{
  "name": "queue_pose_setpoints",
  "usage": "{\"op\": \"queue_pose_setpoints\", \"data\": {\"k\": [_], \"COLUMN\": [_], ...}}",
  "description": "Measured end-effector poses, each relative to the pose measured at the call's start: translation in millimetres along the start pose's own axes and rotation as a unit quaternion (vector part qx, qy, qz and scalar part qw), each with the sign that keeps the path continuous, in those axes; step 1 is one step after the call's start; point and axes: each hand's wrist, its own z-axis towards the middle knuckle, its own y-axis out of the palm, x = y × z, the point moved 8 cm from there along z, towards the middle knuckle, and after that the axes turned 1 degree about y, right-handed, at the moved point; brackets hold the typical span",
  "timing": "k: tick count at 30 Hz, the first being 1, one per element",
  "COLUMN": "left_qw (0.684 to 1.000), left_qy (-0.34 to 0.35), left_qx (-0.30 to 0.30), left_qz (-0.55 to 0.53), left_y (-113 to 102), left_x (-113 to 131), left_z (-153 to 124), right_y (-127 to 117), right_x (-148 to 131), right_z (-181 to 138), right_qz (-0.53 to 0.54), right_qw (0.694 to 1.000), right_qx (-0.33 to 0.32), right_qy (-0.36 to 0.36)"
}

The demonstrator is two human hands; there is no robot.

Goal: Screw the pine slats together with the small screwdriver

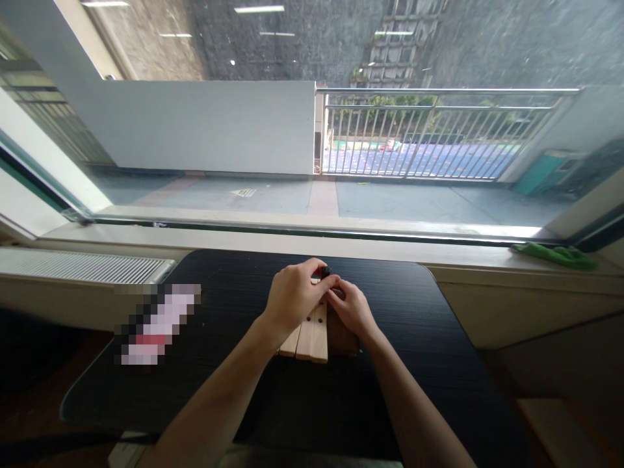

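Note:
My left hand (294,294) reaches over several pale wooden slats (312,343) with dark round holes. Its thumb and fingers are closed around a small black piece (326,271) at the slats' far end; what kind of piece it is cannot be made out. Close beside it, my right hand (351,307) has its thumb and fingertips drawn together, nearly touching my left thumb. Whatever those fingertips grip is hidden. Under my right hand, along the right side of the slats, lies a dark brown block-like thing (342,333), partly covered.
The slats lie on a black table (414,364) with rounded corners. A blurred-out pinkish item (163,325) is on its left side. Beyond the table runs a window sill (292,242) with a green cloth (556,255) at right. A white radiator (82,265) stands at left.

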Motion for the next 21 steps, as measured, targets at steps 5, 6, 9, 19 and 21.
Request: {"op": "queue_pose_setpoints", "data": {"k": [5,6,9,19,21], "left_qw": [0.999,0.999,0.999,0.997,0.997], "left_qy": [-0.004,-0.008,-0.035,-0.050,-0.046], "left_qx": [0.037,0.037,0.023,0.049,0.046], "left_qz": [0.015,0.012,-0.010,-0.045,-0.049], "left_y": [-4,-5,-4,-7,-6], "left_x": [-2,-3,-8,-10,-10], "left_z": [-1,0,0,-3,-2], "right_y": [-1,-1,-1,-1,0], "right_x": [-1,-1,0,1,1], "right_z": [-1,-1,-1,0,0], "right_qz": [-0.005,-0.006,-0.008,-0.003,-0.004], "right_qw": [1.000,1.000,1.000,1.000,1.000], "right_qx": [0.008,0.009,0.012,0.009,0.007], "right_qy": [-0.003,-0.003,-0.002,0.003,0.001]}}
